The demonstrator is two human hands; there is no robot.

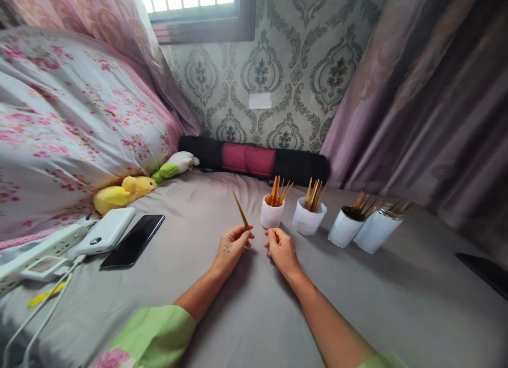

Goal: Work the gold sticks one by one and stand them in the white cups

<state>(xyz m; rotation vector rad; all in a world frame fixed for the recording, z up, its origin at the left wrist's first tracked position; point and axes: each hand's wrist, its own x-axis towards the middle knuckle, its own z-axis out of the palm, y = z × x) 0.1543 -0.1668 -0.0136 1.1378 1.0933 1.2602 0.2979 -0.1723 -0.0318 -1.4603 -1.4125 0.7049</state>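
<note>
Between the thumb and fingers of my left hand (233, 245) is a small bunch of thin brown sticks (240, 209), pointing up and slightly left. My right hand (281, 247) is closed beside it, fingers curled together; anything inside them is hidden. Just behind my right hand stands a small white-wrapped cup (272, 213) with several orange-brown sticks (277, 188) upright in it. To its right is a wider white cup (309, 220), also holding sticks. Two taller white-wrapped jars (346, 230) with sticks lean apart from it, farther right.
On the left lie a black phone (133, 241), a white power bank (106, 229), a power strip (43, 251) with cables, and a yellow plush toy (125, 192). A black and maroon roll (248, 159) lies along the wall. A dark flat object (486, 273) is at far right.
</note>
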